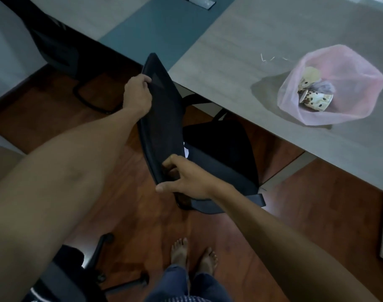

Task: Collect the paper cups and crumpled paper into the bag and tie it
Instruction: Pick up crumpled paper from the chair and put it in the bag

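The pink bag point(332, 83) sits open at the right of the frame on the grey table point(240, 51), with paper cups point(315, 100) and a wad of crumpled paper point(323, 87) already inside; its mouth is untied. Well apart from it, at the centre of the frame, both hands are on the black chair back point(162, 118). The left hand point(137, 94) curls its fingers over the upper edge, and the right hand point(184, 178) pinches the lower edge between thumb and fingers. A small white scrap point(186, 151) shows on the chair seat point(221, 149), possibly more crumpled paper; it is too small to tell. The step in hand seems to be shifting the chair to reach what lies there. Doing it well means rolling the chair back steadily, keeping the scrap on the seat, then freeing one hand to pick it up.
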Tool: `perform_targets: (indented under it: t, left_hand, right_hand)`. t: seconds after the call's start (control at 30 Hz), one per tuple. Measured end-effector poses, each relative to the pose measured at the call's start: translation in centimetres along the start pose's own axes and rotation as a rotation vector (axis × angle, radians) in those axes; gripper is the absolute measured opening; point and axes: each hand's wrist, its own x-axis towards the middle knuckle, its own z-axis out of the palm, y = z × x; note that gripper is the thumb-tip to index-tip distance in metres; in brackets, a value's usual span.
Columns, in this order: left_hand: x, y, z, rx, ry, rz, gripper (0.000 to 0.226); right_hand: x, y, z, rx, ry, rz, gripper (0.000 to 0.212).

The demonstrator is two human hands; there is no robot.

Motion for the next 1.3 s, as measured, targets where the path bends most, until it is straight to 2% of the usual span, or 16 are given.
perform_targets:
  t: [0.1, 0.2, 0.3, 0.4, 0.57, 0.73, 1.03, 1.17, 1.3]
  left_hand:
    - [-1.1, 0.8, -0.6, 0.137, 0.015, 0.052, 0.033]
    - [-2.7, 2.3, -0.9, 0.206, 0.040, 0.137, 0.029]
    - [-4.8, 4.4, -0.3, 0.144, -0.008, 0.206, 0.027]
    - [-6.9, 5.7, 1.5, 0.024, -0.104, 0.173, 0.027]
    - [-8.9, 6.6, 6.0, -0.065, -0.170, -0.027, 0.035]
    - [-10.9, 6.7, 12.3, -0.165, -0.195, -0.287, 0.044]
    - [-16.4, 2.3, 30.2, -0.366, -0.205, -0.818, 0.062]
    - [-18.3, -0.6, 37.5, -0.451, -0.071, -1.094, 0.074]
    - [-18.9, -2.7, 42.0, -0.498, 0.137, -1.195, 0.095]
  right_hand:
    - [-1.2, 1.3, -1.8, -0.021, 0.003, 0.105, 0.043]
    - [-2.4, 3.9, -4.1, -0.183, 0.120, 0.158, 0.033]
    - [-3.6, 6.6, -7.2, -0.262, 0.192, 0.258, 0.030]
    - [-4.3, 9.9, -10.6, -0.277, 0.260, 0.354, 0.029]
    - [-3.2, 14.3, -15.3, -0.300, 0.316, 0.426, 0.025]
    - [-0.2, 18.0, -18.2, -0.283, 0.271, 0.398, 0.024]
    - [11.2, 27.4, -17.3, -0.269, 0.175, 0.291, 0.035]
    - [17.6, 32.7, -14.0, -0.262, 0.095, 0.242, 0.043]
    - [24.5, 36.6, -10.3, -0.259, -0.027, 0.175, 0.065]
